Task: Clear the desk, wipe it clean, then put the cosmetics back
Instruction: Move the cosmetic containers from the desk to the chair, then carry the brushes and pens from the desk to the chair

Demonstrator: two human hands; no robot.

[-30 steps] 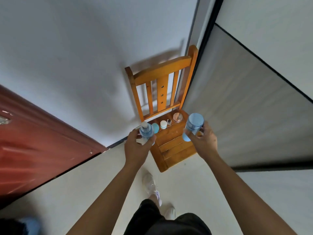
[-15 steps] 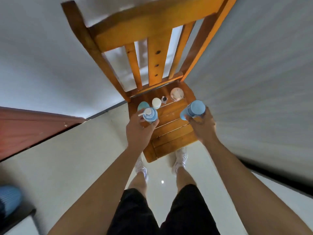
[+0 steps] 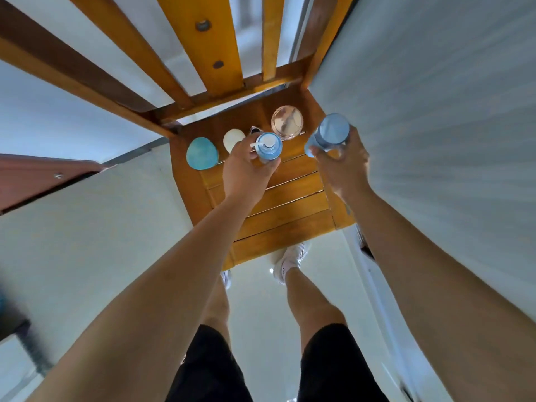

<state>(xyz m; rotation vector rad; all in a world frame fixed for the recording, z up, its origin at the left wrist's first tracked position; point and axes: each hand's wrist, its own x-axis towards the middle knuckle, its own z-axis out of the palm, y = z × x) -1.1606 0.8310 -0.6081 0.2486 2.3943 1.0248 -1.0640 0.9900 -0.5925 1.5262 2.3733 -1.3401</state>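
Note:
My left hand (image 3: 245,169) grips a blue pump bottle (image 3: 268,147) with a white nozzle, held over the seat of a wooden chair (image 3: 278,207). My right hand (image 3: 343,169) grips a larger blue bottle (image 3: 329,134) with a blue cap above the seat's right side. Along the back of the seat stand a teal-lidded jar (image 3: 202,153), a white-lidded jar (image 3: 233,139), a small dark-capped item (image 3: 255,131) partly hidden by my left hand, and a pink-lidded jar (image 3: 287,122).
The chair's slatted back (image 3: 208,53) rises close to the camera. A grey wall (image 3: 435,111) runs along the chair's right side. A red-brown door (image 3: 34,178) is at the left. My legs and white shoes (image 3: 290,261) stand in front of the seat.
I have stepped up to the chair and leaned over it, so the seat looms much larger. Both hands, still holding their bottles, have moved in over the seat.

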